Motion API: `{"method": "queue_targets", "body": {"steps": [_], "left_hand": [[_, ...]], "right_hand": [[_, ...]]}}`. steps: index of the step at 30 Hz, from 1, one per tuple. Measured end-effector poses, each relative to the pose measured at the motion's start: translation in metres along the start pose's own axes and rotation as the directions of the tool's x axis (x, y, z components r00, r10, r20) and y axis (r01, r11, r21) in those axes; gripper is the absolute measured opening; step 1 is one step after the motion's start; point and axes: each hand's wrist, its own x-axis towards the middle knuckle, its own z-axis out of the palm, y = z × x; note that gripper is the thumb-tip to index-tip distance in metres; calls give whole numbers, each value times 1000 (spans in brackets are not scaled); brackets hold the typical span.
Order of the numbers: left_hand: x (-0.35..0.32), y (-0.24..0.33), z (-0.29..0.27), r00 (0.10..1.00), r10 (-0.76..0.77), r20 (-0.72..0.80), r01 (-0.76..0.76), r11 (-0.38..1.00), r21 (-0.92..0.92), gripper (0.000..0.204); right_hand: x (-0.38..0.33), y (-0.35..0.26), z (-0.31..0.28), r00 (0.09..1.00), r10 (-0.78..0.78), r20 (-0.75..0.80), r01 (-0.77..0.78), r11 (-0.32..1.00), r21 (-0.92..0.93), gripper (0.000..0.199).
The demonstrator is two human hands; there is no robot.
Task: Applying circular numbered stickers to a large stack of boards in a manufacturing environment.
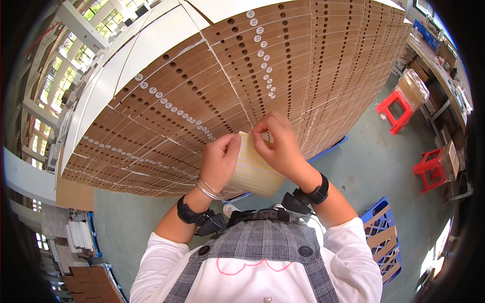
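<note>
My left hand (221, 155) is closed on a pale yellow sheet of stickers (256, 174), its thumb along the sheet's upper left edge. The lower part of the sheet bends down toward my body. At the top right edge, my right hand (277, 142) has thumb and fingertips pinched together; what lies between them is too small to make out. Just beyond both hands rises a large stack of brown cardboard boxes (207, 65) with rows of dark round holes. Round white stickers (263, 51) run in lines across several box faces.
Red plastic stools (396, 111) with packages on them stand on the green floor at right, beside a long cluttered workbench (439, 63). A blue pallet (382, 237) lies at lower right. Flat cardboard (91, 283) and white bundled material (78, 236) sit at lower left.
</note>
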Motion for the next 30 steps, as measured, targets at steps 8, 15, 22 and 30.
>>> {"method": "queue_targets", "body": {"steps": [8,15,22,30], "left_hand": [[1,-1,-1,1000,-7,3,7,1000,14,26],[1,3,-3,1000,3,-6,-3,1000,9,26],[-4,6,-3,1000,26,-16,-25,998,57,24],[-15,-8,-2,998,58,-41,-62,991,-120,15]], "right_hand": [[11,43,-1,870,473,-139,-437,870,228,11],[17,34,2,874,435,-214,-420,900,117,11],[9,52,-15,889,327,-319,-431,833,-348,16],[-52,22,-42,619,758,207,-786,596,165,40]]}}
